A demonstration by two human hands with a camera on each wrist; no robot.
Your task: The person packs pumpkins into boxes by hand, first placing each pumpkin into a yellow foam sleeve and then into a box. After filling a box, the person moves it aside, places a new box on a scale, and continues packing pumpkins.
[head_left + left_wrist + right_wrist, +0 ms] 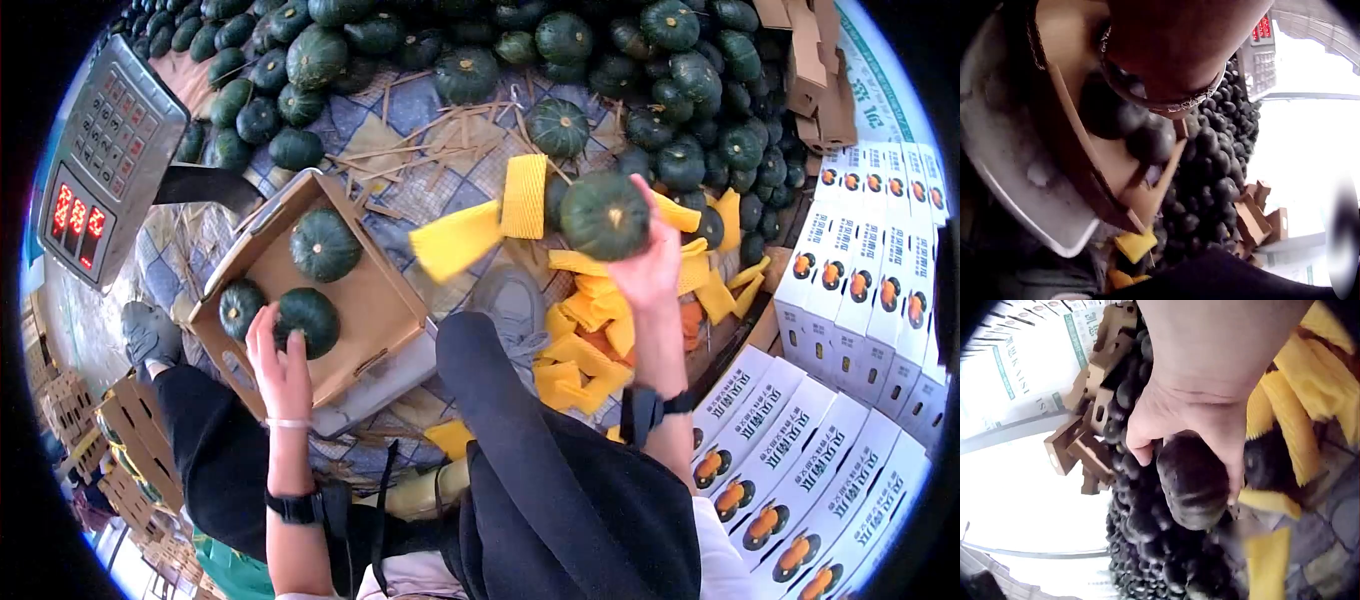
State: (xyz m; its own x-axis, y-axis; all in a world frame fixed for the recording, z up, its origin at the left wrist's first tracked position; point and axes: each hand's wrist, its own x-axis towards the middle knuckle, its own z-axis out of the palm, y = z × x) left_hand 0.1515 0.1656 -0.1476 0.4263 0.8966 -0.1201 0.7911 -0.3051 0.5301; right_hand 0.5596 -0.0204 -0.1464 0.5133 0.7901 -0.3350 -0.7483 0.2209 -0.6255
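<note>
Your black trousers (570, 480) lie nearest the camera. Your right hand (648, 258) grips a green pumpkin (604, 215), held near yellow foam sleeves (592, 312). Your left hand (281, 370), fingers loosely extended, touches a second pumpkin (313, 322) inside the open carton (378, 302); two more pumpkins (326, 244) lie beside it there.

The right hand (640, 262) is holding a dark green squash (604, 215), with yellow foam sleeves (590, 325) lying near that hand. The left hand (281, 368) is touching a carton squash (318, 318) inside an open carton (375, 305). Left of that hand, a keypad display (78, 220) is glowing red; printed white boxes (850, 250) are standing right of the right hand.
</note>
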